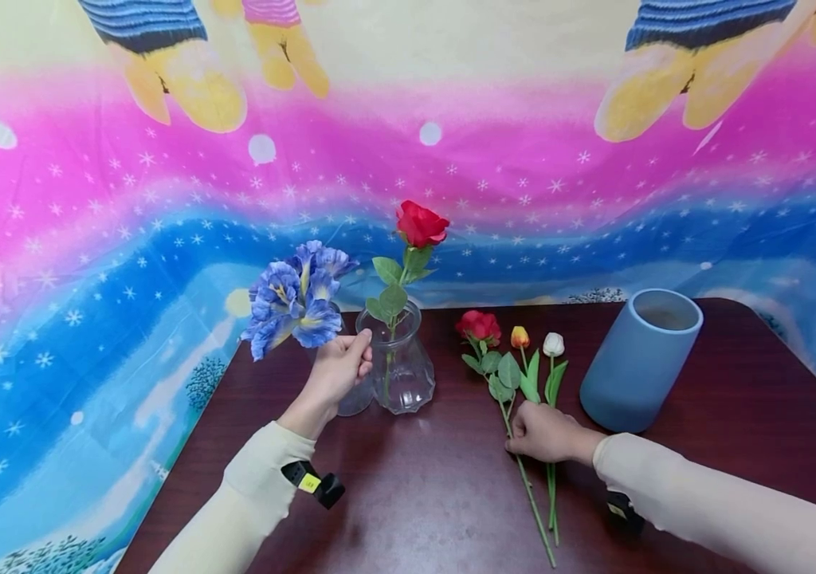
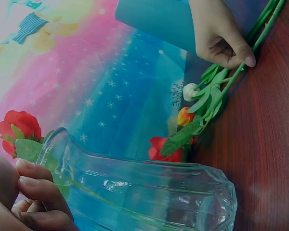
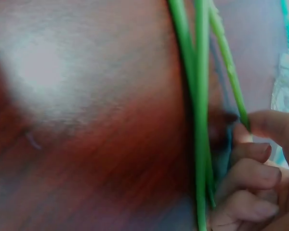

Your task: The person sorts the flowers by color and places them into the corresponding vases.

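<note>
My right hand pinches the stem of a red rose between thumb and forefinger, low over the table. Beside that stem run the green stems of an orange tulip and a white tulip. My left hand is raised just below a blue iris, its fingers curled; I cannot tell what lies between them. Right next to it stands a clear glass vase holding an upright red rose. Another glass vessel is partly hidden behind the left hand.
A tall blue-grey vase stands at the right, beyond the right hand. The dark red-brown table ends at a printed cloth backdrop behind the vases.
</note>
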The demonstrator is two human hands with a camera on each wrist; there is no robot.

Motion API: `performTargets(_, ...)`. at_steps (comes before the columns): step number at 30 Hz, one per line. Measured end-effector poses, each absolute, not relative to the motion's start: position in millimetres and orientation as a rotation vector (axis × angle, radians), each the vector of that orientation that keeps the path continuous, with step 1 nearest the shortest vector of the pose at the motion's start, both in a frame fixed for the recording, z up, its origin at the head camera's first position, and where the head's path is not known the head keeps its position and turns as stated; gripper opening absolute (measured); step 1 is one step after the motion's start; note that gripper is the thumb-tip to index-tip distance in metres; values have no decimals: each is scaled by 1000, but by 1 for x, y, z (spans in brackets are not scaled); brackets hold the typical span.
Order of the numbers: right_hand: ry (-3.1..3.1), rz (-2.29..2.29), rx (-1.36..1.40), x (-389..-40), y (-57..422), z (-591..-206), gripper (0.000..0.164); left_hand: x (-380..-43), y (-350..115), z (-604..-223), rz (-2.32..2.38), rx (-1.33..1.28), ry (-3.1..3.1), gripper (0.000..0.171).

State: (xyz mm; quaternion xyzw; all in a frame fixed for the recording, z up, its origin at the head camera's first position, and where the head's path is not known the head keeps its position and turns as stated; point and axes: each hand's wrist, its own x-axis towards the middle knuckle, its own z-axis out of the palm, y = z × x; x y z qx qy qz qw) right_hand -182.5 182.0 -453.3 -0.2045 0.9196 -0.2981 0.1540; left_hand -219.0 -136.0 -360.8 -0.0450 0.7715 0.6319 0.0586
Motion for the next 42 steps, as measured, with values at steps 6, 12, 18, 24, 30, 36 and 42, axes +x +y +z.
performTargets(6,2379,-1000,-688,-187,186,-447,44,-219,-136,-361,1914,-137,2332,45)
performTargets(12,2354,-1030,-689,-186,184,-443,35,-219,-136,-362,1910,-141,2331,45)
performTargets(18,2410,-1108,-612,-187,180,-444,31,-218,-136,-362,1907,-137,2336,45)
performTargets(24,2425,-1189,-545,-183,174,-443,33,-219,-137,-363,1902,-134,2336,45)
performTargets(30,2451,-1261,-542,-177,168,-444,35,-219,-137,-363,1910,-133,2333,45)
performTargets(36,2472,-1292,-497,-177,166,-441,34,-220,-137,-363,1896,-125,2338,45)
performTargets(42,2467,-1329,-504,-176,165,-438,34,-220,-137,-361,1890,-122,2344,46)
